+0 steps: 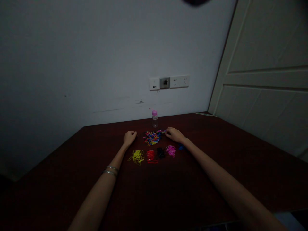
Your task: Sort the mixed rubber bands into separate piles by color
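The mixed heap of bands (152, 138) lies over there on the counter (168, 192), just left of the right hand (174, 134), the nearer one, fingertips at its edge. The left hand (130, 138) curls well apart. I can't tell whether either pinches anything.

blue pile (181, 147): partly behind right forearm (216, 173) | bottle label (155, 117): unreadable | dark shape (196, 2): blurred, cut by top edge

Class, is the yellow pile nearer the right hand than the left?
No, the yellow pile lies near the left hand, farther from the right hand.
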The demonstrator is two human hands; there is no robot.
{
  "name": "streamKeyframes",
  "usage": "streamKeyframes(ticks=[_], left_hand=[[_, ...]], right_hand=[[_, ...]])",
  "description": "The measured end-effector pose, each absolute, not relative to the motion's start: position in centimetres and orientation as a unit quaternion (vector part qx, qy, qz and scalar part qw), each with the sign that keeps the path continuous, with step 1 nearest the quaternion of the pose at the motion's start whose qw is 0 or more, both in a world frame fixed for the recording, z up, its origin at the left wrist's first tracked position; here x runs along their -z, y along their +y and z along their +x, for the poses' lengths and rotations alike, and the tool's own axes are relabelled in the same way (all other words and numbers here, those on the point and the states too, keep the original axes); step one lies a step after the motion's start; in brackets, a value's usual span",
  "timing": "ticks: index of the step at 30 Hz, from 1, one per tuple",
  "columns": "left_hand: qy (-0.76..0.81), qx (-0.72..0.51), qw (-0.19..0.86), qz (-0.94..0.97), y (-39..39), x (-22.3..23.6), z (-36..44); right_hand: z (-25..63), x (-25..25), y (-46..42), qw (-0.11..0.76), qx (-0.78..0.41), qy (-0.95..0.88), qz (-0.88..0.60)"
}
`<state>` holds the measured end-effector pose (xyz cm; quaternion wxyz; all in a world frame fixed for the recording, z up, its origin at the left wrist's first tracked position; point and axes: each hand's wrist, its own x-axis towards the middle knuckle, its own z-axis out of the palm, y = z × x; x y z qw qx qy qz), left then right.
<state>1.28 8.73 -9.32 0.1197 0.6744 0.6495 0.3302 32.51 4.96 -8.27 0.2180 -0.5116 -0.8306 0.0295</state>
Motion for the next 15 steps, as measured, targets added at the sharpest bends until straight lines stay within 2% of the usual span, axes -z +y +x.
streamKeyframes(ticks=[3, 8, 15], left_hand=[[0.644, -0.328, 0.118, 0.681, 8.7, 9.4, 1.3], [0.640, -0.318, 0.107, 0.691, 8.6, 9.5, 1.3], [0.646, -0.317, 0.116, 0.685, 8.2, 9.2, 1.4]], right_hand=[[32.7, 8.6, 5.5, 0.279, -0.065, -0.812, -0.508], [32.3, 6.9, 5.5, 0.432, -0.189, -0.749, -0.465], [31.1, 1.2, 3.0, 0.532, -0.228, -0.713, -0.395]])
